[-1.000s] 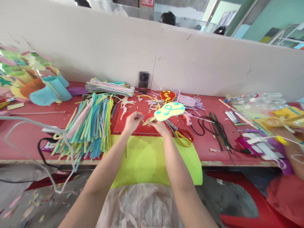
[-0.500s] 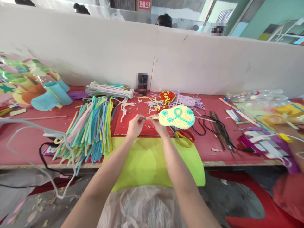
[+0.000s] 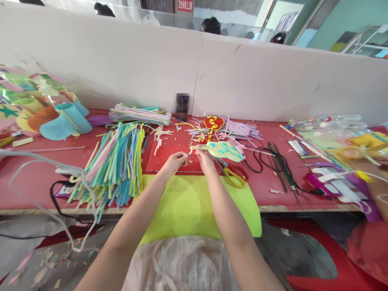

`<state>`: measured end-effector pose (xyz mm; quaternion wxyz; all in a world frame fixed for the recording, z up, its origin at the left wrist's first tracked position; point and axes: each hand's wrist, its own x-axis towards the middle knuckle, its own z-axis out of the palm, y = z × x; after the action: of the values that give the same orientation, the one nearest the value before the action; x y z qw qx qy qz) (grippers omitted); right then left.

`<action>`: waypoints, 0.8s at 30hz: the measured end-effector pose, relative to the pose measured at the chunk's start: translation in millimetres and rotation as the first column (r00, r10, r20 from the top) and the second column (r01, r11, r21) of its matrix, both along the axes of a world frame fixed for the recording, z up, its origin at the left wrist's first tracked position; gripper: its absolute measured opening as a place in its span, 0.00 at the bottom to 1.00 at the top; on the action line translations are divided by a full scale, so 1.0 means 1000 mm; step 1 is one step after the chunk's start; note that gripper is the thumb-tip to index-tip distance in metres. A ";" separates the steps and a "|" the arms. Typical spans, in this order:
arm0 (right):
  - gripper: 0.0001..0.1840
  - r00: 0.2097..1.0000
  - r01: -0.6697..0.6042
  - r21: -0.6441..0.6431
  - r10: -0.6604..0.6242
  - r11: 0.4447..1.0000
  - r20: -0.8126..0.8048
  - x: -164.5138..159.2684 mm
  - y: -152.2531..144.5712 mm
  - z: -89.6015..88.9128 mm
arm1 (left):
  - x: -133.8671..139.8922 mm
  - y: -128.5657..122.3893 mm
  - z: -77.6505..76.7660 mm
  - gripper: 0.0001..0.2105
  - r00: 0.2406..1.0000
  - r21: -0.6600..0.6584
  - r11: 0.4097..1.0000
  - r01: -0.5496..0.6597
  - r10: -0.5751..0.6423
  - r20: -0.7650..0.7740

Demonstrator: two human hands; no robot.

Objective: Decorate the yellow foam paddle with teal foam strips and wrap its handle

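Note:
My right hand [image 3: 205, 158] pinches the handle of a small yellow foam fan [image 3: 226, 150] trimmed with turquoise cord; the fan tilts out to the right above the red mat [image 3: 160, 161]. My left hand [image 3: 175, 161] pinches the near end of the same thin handle, a thin strand running between the fingers. Both hands hover over the mat, just beyond the lime green foam sheet [image 3: 194, 206] that hangs over the table edge.
A heap of coloured foam strips [image 3: 117, 161] lies to the left, a flatter stack [image 3: 139, 114] behind it. Orange-handled scissors [image 3: 235, 174] sit right of my hands. A red finished ornament [image 3: 214, 122], black cords [image 3: 274, 163] and another person's arm [image 3: 374, 190] are farther right.
The fan has tipped from facing me to a flatter, edge-on tilt and sits slightly lower. My left hand has slid back a little along the handle.

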<state>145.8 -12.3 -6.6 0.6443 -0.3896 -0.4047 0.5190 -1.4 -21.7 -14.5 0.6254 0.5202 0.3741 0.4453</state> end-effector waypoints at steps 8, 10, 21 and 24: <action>0.12 0.959 -0.270 0.014 0.270 0.963 -0.087 0.003 -0.001 -0.002 | -0.010 0.005 0.001 0.17 0.998 -0.120 0.991 -0.057 0.059 0.014; 0.12 0.953 -0.302 -0.024 0.302 0.953 -0.019 0.005 -0.001 -0.004 | -0.015 0.006 0.004 0.16 0.995 -0.141 0.986 -0.090 0.094 0.022; 0.13 0.912 -0.166 0.055 0.132 0.985 0.388 0.008 -0.005 0.002 | -0.017 0.005 0.013 0.14 0.947 0.101 0.949 -0.298 0.308 -0.092; 0.12 0.898 -0.094 0.162 0.014 0.982 0.439 0.007 -0.005 0.006 | -0.013 0.001 0.015 0.12 0.947 0.173 0.942 -0.289 0.308 -0.095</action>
<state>152.9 -17.6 -0.7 0.5550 -0.4249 -0.5942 0.3979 -13.9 -20.8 0.2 0.4839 0.5309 0.4498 0.5307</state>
